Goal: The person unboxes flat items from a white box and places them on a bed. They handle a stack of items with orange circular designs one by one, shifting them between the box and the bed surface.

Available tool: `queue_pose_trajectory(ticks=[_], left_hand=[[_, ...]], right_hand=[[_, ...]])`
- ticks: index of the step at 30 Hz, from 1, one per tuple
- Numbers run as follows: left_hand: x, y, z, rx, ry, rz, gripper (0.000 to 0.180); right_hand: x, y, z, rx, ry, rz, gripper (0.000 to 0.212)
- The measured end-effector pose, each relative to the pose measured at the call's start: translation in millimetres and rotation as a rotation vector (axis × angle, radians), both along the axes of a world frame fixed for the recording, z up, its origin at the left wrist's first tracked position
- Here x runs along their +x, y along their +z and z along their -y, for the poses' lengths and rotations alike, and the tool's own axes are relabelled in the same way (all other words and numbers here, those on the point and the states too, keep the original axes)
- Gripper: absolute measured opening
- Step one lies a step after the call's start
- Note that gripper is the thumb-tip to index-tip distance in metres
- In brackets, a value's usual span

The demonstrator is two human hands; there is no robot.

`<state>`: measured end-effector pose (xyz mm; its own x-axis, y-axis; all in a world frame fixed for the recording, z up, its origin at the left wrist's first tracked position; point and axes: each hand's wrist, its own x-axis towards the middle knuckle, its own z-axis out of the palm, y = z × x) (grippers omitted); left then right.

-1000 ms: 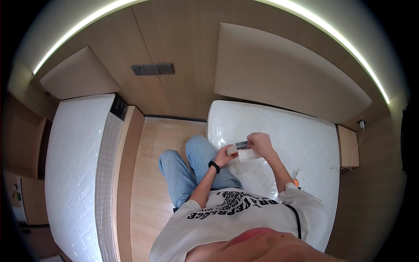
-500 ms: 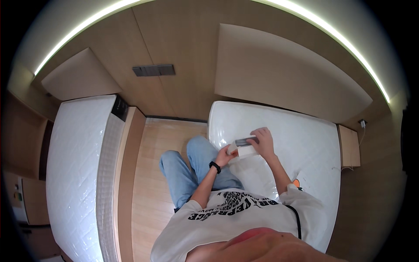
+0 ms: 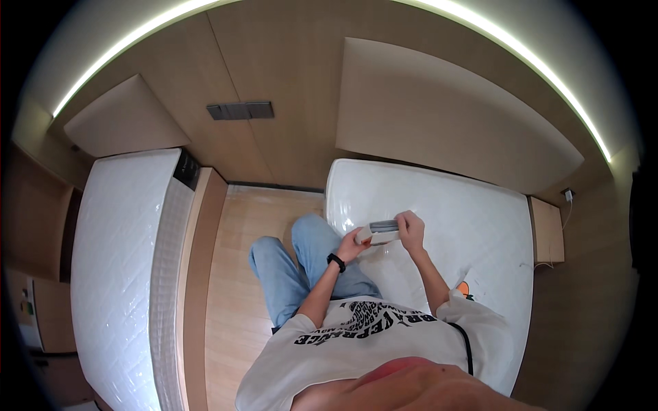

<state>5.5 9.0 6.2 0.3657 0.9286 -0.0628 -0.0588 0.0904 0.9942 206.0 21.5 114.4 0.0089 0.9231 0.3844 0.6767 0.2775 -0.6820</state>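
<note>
A small white box (image 3: 385,238) is held over the near left part of the plastic-covered mattress (image 3: 452,212). Something flat and grey (image 3: 382,226) shows along its upper side; its kind is too small to tell. My left hand (image 3: 350,245), with a black band (image 3: 336,262) on the wrist, closes round the box's left end. At the opposite end, my right hand (image 3: 411,231) is closed with bent fingers. Whether those fingers pinch the box wall or the grey piece too is hidden.
A second wrapped mattress (image 3: 123,253) lies at the left on a wooden bed frame (image 3: 199,274). Between the beds runs a light wooden floor (image 3: 240,329). A bedside cabinet (image 3: 548,229) with a white plug and cable (image 3: 568,196) above it stands at the right.
My right hand has come down slightly, and its spread fingers have closed at the box's right end. The white flap that hung below the box no longer shows. My left hand stays in place.
</note>
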Motion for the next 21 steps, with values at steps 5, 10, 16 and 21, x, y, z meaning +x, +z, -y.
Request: queue_pose_trajectory(ticks=[5, 10, 16, 21], left_hand=[[1.0, -2.8, 1.1, 0.018, 0.04, 0.037, 0.042], [2.6, -4.1, 0.7, 0.025, 0.031, 0.053, 0.042], [-1.6, -9.4, -0.2, 0.033, -0.003, -0.003, 0.05], [1.8, -8.5, 0.0, 0.077, 0.005, -0.03, 0.056]], right_hand=[[-1.6, -2.8, -1.2, 0.037, -0.025, -0.031, 0.021], [0.9, -8.9, -2.0, 0.052, -0.035, -0.053, 0.021], [-1.4, -7.8, -1.8, 0.055, -0.028, -0.062, 0.021], [2.6, -9.8, -2.5, 0.059, -0.041, -0.07, 0.021]])
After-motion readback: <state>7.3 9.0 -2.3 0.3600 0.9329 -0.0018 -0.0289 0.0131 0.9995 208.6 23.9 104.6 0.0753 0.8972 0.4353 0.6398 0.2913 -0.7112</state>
